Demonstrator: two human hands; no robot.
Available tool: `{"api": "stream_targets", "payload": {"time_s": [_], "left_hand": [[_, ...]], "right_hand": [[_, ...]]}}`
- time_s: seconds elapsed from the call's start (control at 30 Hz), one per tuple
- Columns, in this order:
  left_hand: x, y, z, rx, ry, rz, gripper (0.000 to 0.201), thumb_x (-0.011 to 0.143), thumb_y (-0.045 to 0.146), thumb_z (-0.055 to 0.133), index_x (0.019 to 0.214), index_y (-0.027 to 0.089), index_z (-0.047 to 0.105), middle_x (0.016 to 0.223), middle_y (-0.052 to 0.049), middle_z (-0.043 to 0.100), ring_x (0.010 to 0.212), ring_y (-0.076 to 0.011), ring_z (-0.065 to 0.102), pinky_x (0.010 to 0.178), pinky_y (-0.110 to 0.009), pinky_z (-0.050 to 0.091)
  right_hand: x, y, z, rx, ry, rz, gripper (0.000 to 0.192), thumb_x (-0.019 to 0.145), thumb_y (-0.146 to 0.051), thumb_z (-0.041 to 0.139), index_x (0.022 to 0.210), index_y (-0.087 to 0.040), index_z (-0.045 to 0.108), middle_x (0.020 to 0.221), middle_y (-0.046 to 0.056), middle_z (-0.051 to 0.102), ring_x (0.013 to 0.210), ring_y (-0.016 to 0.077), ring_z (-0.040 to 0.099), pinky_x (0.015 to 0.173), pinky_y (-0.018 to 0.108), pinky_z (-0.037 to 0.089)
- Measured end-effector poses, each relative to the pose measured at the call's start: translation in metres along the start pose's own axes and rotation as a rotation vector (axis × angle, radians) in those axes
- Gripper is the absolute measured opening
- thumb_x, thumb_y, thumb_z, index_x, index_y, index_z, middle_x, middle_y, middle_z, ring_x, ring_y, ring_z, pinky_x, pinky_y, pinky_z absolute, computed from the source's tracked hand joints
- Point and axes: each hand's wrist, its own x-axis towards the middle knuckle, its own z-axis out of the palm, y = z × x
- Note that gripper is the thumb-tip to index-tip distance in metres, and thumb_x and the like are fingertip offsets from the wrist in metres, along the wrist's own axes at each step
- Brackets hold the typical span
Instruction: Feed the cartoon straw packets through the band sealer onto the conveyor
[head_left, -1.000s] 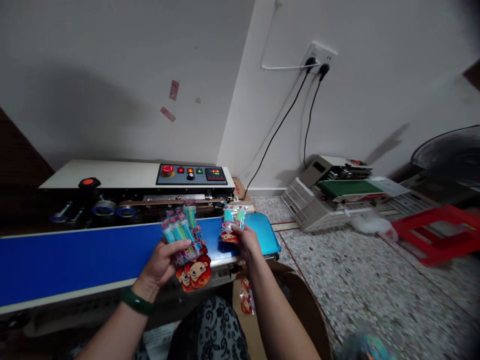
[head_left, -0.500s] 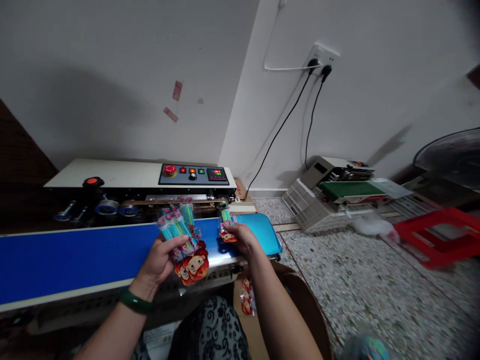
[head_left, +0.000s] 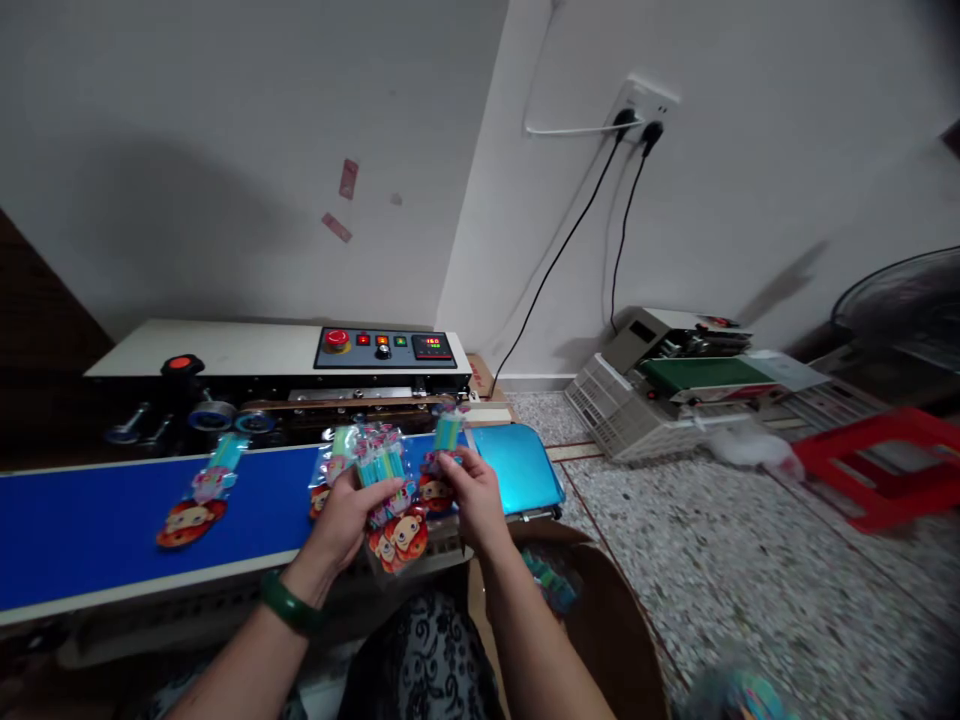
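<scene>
My left hand (head_left: 346, 517) grips a fanned stack of clear packets (head_left: 390, 495) with teal sticks and red cartoon faces, held over the near edge of the blue conveyor belt (head_left: 97, 525). My right hand (head_left: 466, 490) pinches one more such packet (head_left: 441, 462) just right of the stack. Two separate packets lie flat on the belt: one (head_left: 196, 497) far to the left, another (head_left: 327, 478) just behind my left hand. A green bangle (head_left: 289, 606) sits on my left wrist.
The sealing machine's control panel (head_left: 386, 349) with red button and lit display stands behind the belt. A cardboard box (head_left: 600, 620) sits below my right arm. On the speckled floor lie a second sealer (head_left: 679, 385), a red stool (head_left: 881, 465) and a fan (head_left: 900, 310).
The packet my right hand laid down has ridden left along the belt, and another now lies behind my left hand. My hands moved closer together, and my right hand holds a fresh packet.
</scene>
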Motion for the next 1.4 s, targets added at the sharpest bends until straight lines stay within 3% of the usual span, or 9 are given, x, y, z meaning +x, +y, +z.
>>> {"api": "stream_targets", "payload": {"time_s": [0.17,0.37,0.53,0.63,0.7,0.83,1.03,1.2,1.4], "left_hand": [[0.003,0.002,-0.005,0.009,0.043,0.043,0.037,0.053,0.014,0.075,0.087,0.016,0.059,0.076,0.0,0.069,0.065,-0.016,0.064,0.063,-0.028,0.052],[0.002,0.005,-0.002,-0.04,0.038,-0.021,0.033,0.054,0.014,0.075,0.085,0.012,0.062,0.079,-0.005,0.07,0.069,-0.0177,0.065,0.066,-0.029,0.053],[0.005,0.002,-0.002,-0.068,0.027,0.004,0.037,0.055,0.016,0.075,0.09,0.012,0.063,0.084,-0.007,0.07,0.074,-0.0213,0.065,0.072,-0.033,0.051],[0.007,-0.002,-0.001,-0.03,0.068,0.026,0.038,0.052,0.017,0.077,0.088,0.012,0.064,0.08,-0.006,0.071,0.069,-0.0195,0.065,0.067,-0.029,0.052],[0.006,-0.003,0.001,-0.019,0.075,0.001,0.036,0.051,0.018,0.078,0.083,0.012,0.064,0.074,-0.005,0.07,0.063,-0.0174,0.064,0.062,-0.026,0.051],[0.005,-0.004,0.003,-0.055,0.037,-0.004,0.035,0.054,0.021,0.076,0.086,0.012,0.063,0.078,-0.005,0.07,0.069,-0.0179,0.064,0.067,-0.028,0.051],[0.008,-0.004,-0.002,-0.041,0.087,0.031,0.037,0.058,0.02,0.075,0.092,0.016,0.059,0.081,-0.004,0.069,0.067,-0.0165,0.064,0.064,-0.029,0.052],[0.006,0.0,0.002,-0.053,0.087,0.021,0.034,0.057,0.018,0.075,0.088,0.014,0.062,0.08,-0.003,0.07,0.069,-0.016,0.064,0.067,-0.027,0.052],[0.007,-0.001,0.004,-0.056,0.068,0.025,0.033,0.057,0.018,0.074,0.088,0.013,0.063,0.08,-0.006,0.071,0.068,-0.0188,0.066,0.067,-0.031,0.053]], "right_hand": [[0.03,-0.009,-0.037,0.003,0.183,0.169,0.029,0.056,-0.024,0.07,0.079,-0.017,0.055,0.053,-0.003,0.06,0.044,0.011,0.054,0.047,0.023,0.044],[0.057,-0.02,-0.035,-0.151,-0.011,0.288,0.017,0.052,-0.017,0.069,0.063,-0.012,0.057,0.054,0.002,0.06,0.047,0.0137,0.056,0.048,0.026,0.046],[0.04,-0.022,-0.011,-0.215,0.033,0.102,0.026,0.06,-0.031,0.068,0.08,-0.016,0.059,0.074,0.002,0.063,0.066,0.0134,0.059,0.058,0.024,0.046],[0.011,-0.014,0.006,-0.297,-0.21,-0.056,0.047,0.058,-0.03,0.07,0.101,-0.021,0.056,0.097,0.004,0.062,0.086,0.0165,0.058,0.072,0.027,0.047],[-0.005,-0.004,0.017,-0.359,-0.305,-0.104,0.06,0.051,-0.026,0.075,0.107,-0.022,0.053,0.099,0.003,0.062,0.088,0.0177,0.057,0.076,0.029,0.046],[-0.009,0.01,0.02,-0.262,-0.15,-0.074,0.044,0.056,-0.03,0.072,0.095,-0.02,0.054,0.082,0.001,0.064,0.074,0.016,0.059,0.069,0.028,0.047],[0.02,0.001,-0.029,-0.028,0.171,0.074,0.036,0.056,-0.027,0.069,0.085,-0.02,0.049,0.064,-0.003,0.063,0.055,0.0132,0.059,0.055,0.025,0.047],[0.051,-0.008,-0.051,-0.143,0.088,0.24,0.02,0.052,-0.018,0.07,0.063,-0.014,0.054,0.049,-0.001,0.056,0.042,0.01,0.051,0.044,0.023,0.041],[0.061,-0.016,-0.028,-0.192,0.088,0.162,0.021,0.053,-0.022,0.072,0.068,-0.014,0.059,0.054,0.0,0.058,0.048,0.0102,0.054,0.046,0.021,0.043]]}}
